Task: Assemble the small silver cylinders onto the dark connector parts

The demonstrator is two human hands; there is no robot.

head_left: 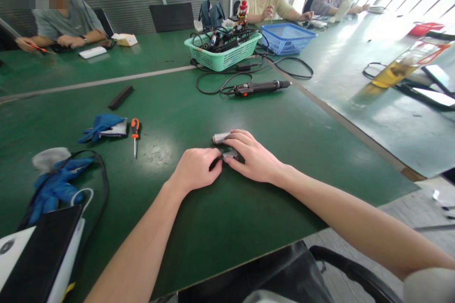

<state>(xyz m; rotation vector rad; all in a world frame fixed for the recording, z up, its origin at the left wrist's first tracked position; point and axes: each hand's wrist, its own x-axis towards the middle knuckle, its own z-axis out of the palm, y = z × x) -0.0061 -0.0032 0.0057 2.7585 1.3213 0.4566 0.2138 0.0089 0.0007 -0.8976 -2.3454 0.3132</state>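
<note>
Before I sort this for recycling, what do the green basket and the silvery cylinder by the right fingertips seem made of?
Green basket: likely satin plastic, judging by its thin, slotted walls. Silvery cylinder: probably smooth metal, given its grey sheen, though coated plastic is possible.

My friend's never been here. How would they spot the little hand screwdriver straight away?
Start with the big green table and find the person's left hand. From there, look left and farther away, just right of the farther blue glove. Unlike that glove, the screwdriver has an orange-and-black handle and a thin, straight metal shaft.
</note>
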